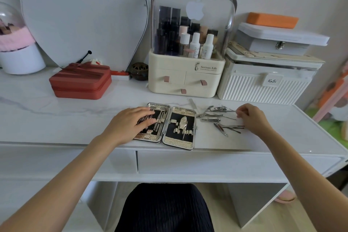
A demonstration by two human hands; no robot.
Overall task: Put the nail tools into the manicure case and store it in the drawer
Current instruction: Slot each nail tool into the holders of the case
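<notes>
Left hand (130, 124) flat on open case (180, 128); right hand (251, 117) fingers pinch thin tool (227, 107). Organizer (188, 79) at 12 o'clock: "Serious Life"; box (263, 84) at 1 o'clock: "KaSi".

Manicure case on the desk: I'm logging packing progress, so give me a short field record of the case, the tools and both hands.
case: manicure case lies open flat near the front edge of the white desk
tools in case: a few already in the straps of both halves
loose tools: pile of nail tools on the desk right of the case
left hand: left hand rests on the case's left half, fingers straight
right hand: right hand pinches a thin tool at the pile
drawer: desk drawer closed
</notes>
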